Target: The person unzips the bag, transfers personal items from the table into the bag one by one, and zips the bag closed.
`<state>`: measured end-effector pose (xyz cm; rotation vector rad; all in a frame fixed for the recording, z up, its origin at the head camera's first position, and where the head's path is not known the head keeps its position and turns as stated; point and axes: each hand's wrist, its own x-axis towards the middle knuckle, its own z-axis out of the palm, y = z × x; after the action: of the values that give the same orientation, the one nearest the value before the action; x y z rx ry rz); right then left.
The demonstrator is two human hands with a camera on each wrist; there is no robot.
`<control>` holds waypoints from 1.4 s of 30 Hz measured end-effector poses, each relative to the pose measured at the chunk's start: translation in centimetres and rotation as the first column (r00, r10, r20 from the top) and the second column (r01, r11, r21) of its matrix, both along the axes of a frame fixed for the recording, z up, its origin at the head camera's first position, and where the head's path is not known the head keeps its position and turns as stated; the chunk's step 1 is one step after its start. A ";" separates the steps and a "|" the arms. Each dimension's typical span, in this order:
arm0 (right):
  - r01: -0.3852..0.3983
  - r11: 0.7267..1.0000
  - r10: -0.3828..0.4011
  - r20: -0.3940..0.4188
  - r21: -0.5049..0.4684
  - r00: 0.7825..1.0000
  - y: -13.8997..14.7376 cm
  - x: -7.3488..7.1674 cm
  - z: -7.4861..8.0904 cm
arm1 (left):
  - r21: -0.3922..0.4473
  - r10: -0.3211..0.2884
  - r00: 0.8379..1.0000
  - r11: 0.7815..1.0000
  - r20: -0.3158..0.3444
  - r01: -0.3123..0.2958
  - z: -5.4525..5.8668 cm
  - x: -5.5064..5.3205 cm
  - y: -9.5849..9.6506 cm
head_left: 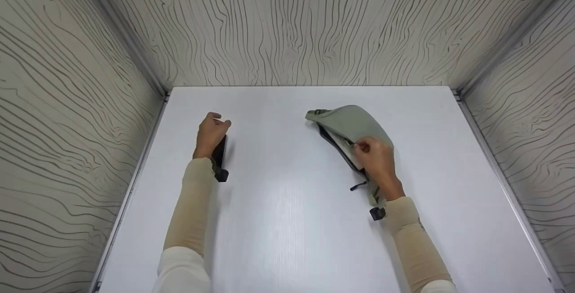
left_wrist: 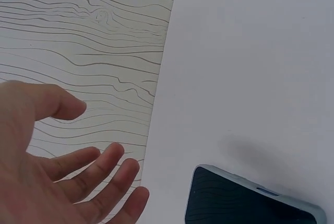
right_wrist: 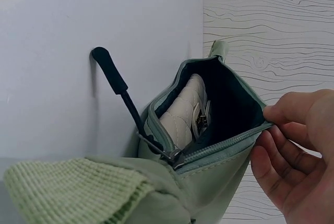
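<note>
A sage-green waist bag (head_left: 355,122) lies on the white table, its zipper undone. My right hand (head_left: 376,156) pinches the edge of the bag's opening between thumb and fingers, holding it apart. Inside the bag sits a cream quilted wallet (right_wrist: 183,112) with a metal clasp. The black zipper pull (right_wrist: 110,72) sticks out at one end of the opening. Over the table's left side hovers my left hand (head_left: 211,133), its fingers loosely bent and nothing in them. Below it lies a smartphone (left_wrist: 245,198) with a dark screen and pale case, partly hidden by the wrist in the head view.
The white table (head_left: 278,221) reaches back to a wood-grain patterned wall (head_left: 287,28). Similar panels rise on the left and right sides. A ribbed green strap (right_wrist: 78,190) hangs from the bag's near end.
</note>
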<state>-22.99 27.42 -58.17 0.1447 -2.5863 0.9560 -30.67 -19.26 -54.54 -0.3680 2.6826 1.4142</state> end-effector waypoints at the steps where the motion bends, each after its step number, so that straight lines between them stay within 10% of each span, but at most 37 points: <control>1: 0.000 1.000 0.000 0.001 -0.001 1.000 0.0 0.0 0.0 | -0.007 0.003 1.000 1.000 0.005 -0.003 0.0 0.0 -0.1; 21: 0.019 1.000 -0.019 0.035 0.004 0.999 -0.1 0.1 -0.1 | -0.190 0.044 0.995 0.982 0.089 -0.027 -1.6 0.1 -1.3; 42: 0.016 1.000 -0.016 0.029 -0.005 0.999 -0.2 0.2 0.0 | -0.203 0.047 0.982 0.979 0.184 -0.009 -1.9 1.2 -1.6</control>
<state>-22.80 27.23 -58.21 0.1096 -2.6074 0.9659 -29.48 -20.84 -56.44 -0.5286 2.6787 1.0550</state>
